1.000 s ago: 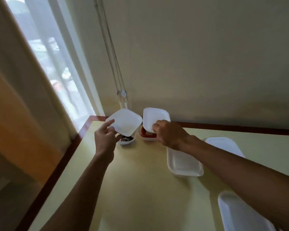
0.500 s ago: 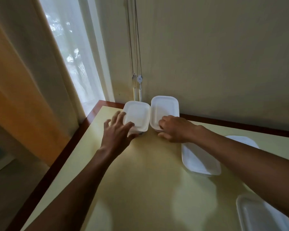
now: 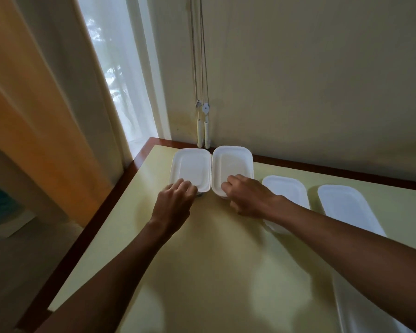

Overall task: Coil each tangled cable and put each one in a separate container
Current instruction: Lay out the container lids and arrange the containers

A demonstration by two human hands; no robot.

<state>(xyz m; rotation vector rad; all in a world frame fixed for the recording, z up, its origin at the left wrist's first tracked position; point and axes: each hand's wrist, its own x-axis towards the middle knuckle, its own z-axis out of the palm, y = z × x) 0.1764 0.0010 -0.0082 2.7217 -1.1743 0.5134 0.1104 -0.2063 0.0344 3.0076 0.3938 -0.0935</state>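
- Head view: the left hand (image 3: 175,200) is seen at the near edge of the left lidded container (image 3: 190,170), with its curled fingertips (image 3: 186,185) laid on the lid's near rim. Nothing is enclosed by the hand; the fingers are bent and pressed down on the lid rather than wrapped around it.
- The right hand (image 3: 246,197) is placed in the same manner on the near rim of the right lidded container (image 3: 233,168). Its fingers (image 3: 228,185) are curled loosely on the lid, and no object is grasped.
- Both forearms are extended from the bottom of the frame toward the far left corner of the table (image 3: 202,260).
- The two white containers are set side by side, touching along their long edges, close to the wall (image 3: 310,80) and the table's dark red border.
- Both lids are in place, so the contents are hidden; no cable can be seen in this view.
- A third white container (image 3: 286,192) is located just right of the right hand and is partly covered by the right forearm.
- A fourth white container (image 3: 346,207) lies further right, apart from the third.
- A further white piece (image 3: 360,313) is cut off at the lower right edge.
- Blind cords (image 3: 202,121) hang against the wall directly behind the two closed containers, beside the window (image 3: 115,80) and curtain (image 3: 34,104).
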